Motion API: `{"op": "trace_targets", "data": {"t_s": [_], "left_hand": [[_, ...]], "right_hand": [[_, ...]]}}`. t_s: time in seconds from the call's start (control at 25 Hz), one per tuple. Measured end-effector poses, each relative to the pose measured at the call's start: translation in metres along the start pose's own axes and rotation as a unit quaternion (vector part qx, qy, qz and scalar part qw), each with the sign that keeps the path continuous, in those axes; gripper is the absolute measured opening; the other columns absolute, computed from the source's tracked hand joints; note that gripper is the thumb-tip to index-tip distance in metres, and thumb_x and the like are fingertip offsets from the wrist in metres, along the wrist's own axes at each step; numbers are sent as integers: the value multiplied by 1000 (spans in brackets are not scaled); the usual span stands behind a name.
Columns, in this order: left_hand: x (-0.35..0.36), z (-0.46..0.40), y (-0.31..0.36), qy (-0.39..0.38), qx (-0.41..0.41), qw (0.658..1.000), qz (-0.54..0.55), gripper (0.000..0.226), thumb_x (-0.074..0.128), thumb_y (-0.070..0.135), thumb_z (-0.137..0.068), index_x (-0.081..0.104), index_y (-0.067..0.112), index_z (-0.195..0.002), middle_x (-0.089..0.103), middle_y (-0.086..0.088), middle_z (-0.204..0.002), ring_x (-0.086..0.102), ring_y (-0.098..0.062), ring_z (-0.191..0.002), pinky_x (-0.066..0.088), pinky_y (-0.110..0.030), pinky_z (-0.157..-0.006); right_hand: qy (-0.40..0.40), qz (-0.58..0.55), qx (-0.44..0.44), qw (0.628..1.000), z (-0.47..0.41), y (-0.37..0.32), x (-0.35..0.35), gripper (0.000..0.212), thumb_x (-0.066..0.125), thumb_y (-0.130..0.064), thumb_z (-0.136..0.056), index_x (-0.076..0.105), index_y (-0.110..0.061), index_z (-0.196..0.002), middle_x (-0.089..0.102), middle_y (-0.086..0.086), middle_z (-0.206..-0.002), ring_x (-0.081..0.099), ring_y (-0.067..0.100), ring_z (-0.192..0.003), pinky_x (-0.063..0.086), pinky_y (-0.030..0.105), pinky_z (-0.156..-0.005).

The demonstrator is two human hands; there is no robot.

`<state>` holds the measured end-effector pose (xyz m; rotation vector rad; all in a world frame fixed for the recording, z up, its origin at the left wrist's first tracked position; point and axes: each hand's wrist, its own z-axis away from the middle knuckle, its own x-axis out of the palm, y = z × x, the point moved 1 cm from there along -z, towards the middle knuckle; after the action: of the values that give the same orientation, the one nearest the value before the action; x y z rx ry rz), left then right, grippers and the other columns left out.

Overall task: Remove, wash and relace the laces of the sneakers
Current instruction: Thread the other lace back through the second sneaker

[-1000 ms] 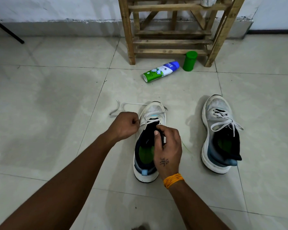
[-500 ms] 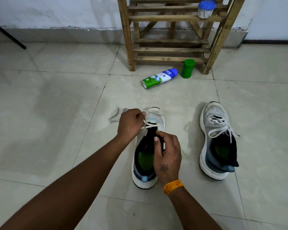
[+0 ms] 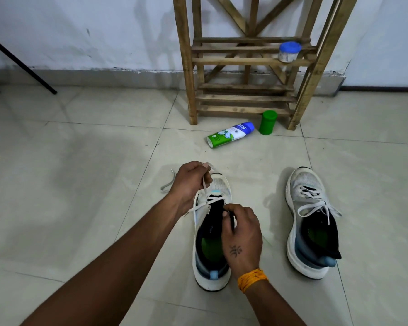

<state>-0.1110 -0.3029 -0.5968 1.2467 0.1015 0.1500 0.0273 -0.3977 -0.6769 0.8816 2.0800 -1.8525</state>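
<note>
While the person crouched over the tiled floor (image 3: 80,184), both hands were busy at the near sneaker (image 3: 211,231), the one lying toe-away just left of centre. The left hand (image 3: 190,182) sat over the toe end with its fingers curled tight, pinching a strand of the white lace (image 3: 205,188) and holding it up off the shoe. That lace ran down from the fist to the lowest eyelets, where a couple of crossings were threaded; a loose grey-white end (image 3: 169,182) lay on the tile just left of the hand. The right hand (image 3: 242,234), with an orange thread band (image 3: 252,278) at the wrist, rested on the right side of the shoe's opening, fingers curled round the black tongue (image 3: 218,208) and pinching it. The green insole (image 3: 210,247) showed inside.

Well apart to the right stood the second sneaker (image 3: 311,222), untouched, its white lace (image 3: 316,205) fully threaded and its ends loose across the black tongue.

Further back, a wooden rack (image 3: 245,100) stood against the wall. A small jar with a blue lid (image 3: 289,51) sat on one of its slats. On the floor before it a green-and-blue spray can (image 3: 230,134) lay on its side, and a green cap (image 3: 267,122) stood upright just beside it. Dark slanted legs (image 3: 21,60) crossed the far left corner.
</note>
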Motion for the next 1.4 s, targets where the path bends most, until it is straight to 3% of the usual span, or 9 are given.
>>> {"op": "trace_targets", "data": {"t_s": [0.24, 0.36, 0.52, 0.68, 0.8, 0.92, 1.12, 1.24, 1.4], "left_hand": [[12, 15, 60, -64, 76, 994, 35, 25, 49, 17, -108, 66, 5, -93, 59, -2, -70, 60, -20, -71, 57, -38, -84], [16, 28, 91, -90, 118, 988, 52, 26, 46, 18, -109, 65, 4, -96, 58, -4, -72, 59, -20, -71, 56, -38, -83], [12, 40, 120, -99, 149, 981, 79, 27, 47, 23, -110, 63, 5, -98, 58, -3, -72, 59, -18, -71, 55, -36, -81], [3, 45, 135, -98, 161, 977, 98, 27, 46, 23, -110, 64, 6, -99, 57, -4, -74, 59, -18, -71, 56, -36, -81], [3, 52, 127, -115, 139, 978, 105, 27, 48, 22, -109, 64, 3, -99, 57, -5, -74, 59, -19, -70, 57, -35, -77], [5, 57, 122, -134, 125, 976, 116, 27, 48, 20, -109, 64, 2, -98, 57, -7, -73, 58, -19, -68, 56, -34, -75], [-3, 53, 133, -126, 144, 975, 109, 27, 44, 21, -110, 62, 5, -98, 55, -4, -73, 57, -17, -69, 57, -32, -73], [-2, 54, 128, -125, 137, 977, 107, 28, 45, 22, -110, 64, 5, -96, 55, -5, -72, 57, -17, -67, 57, -33, -74], [3, 55, 128, -126, 138, 977, 104, 27, 48, 20, -109, 65, 4, -95, 57, -6, -71, 58, -17, -66, 57, -33, -72]], "right_hand": [[30, 9, -30, 999, -17, -43, -10, 14, 67, -35, -95, 69, -30, -107, 60, -9, -97, 53, 14, -96, 45, 30, -76], [-19, -96, -16, 995, -55, -85, -19, 16, 65, -34, -97, 66, -29, -113, 61, -12, -67, 59, 7, -69, 46, 32, -65], [-49, -104, -76, 991, -80, -115, -17, 21, 61, -32, -101, 59, -26, -81, 48, -9, -52, 45, 12, -52, 38, 34, -55], [-160, 122, -103, 974, -75, -100, -10, 24, 60, -35, -96, 62, -21, -77, 65, 0, -70, 64, 24, -79, 38, 35, -61], [-124, -4, -90, 988, -68, -114, -21, 11, 62, -37, -96, 62, -29, -88, 56, -7, -57, 60, 12, -65, 41, 30, -59], [-56, -137, -74, 986, -64, -126, -22, 33, 58, -29, -102, 48, -24, -70, 49, -5, -53, 47, 13, -53, 36, 30, -53], [-217, 58, -57, 973, -47, -98, -11, 44, 60, -32, -99, 46, -23, -58, 45, -4, -53, 53, 22, -64, 40, 37, -59], [-162, -56, -52, 984, -53, -120, -18, 14, 62, -38, -97, 70, -30, -89, 57, -4, -57, 60, 14, -65, 48, 34, -68], [-161, -93, -49, 981, -62, -135, -20, 42, 54, -32, -102, 53, -11, -65, 62, 6, -55, 59, 19, -57, 48, 40, -66]]}}
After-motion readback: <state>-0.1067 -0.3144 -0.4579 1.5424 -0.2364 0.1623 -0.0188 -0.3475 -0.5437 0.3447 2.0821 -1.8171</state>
